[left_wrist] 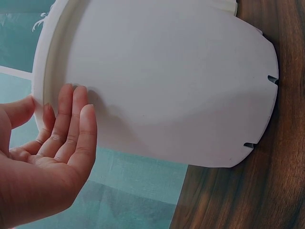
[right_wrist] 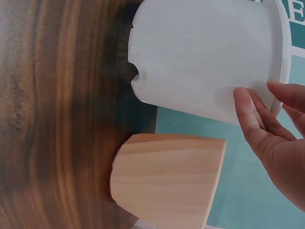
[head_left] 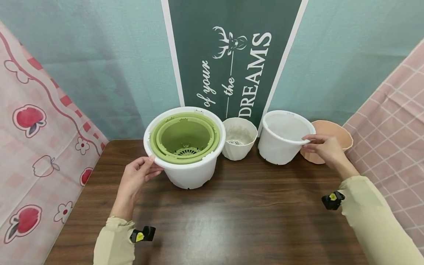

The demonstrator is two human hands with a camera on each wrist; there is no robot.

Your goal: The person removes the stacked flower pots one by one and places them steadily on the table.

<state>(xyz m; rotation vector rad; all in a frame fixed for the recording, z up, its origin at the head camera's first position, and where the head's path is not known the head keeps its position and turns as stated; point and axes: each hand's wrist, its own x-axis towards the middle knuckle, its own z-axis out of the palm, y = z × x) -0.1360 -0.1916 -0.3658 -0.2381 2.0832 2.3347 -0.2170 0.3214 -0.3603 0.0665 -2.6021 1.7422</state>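
Left hand (head_left: 136, 173) pinches the large white pot (head_left: 194, 176); right hand (head_left: 326, 149) pinches the smaller white pot (head_left: 277, 146), near the bench (head_left: 228, 217) back edge!

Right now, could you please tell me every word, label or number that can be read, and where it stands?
"of your": dark green printed cloth panel
"the": same panel
"DREAMS": same panel
Yellow labels on both black wrist cameras: too small to read

Nested pots (head_left: 185, 138) stand left; three other pots (head_left: 278, 149), right.
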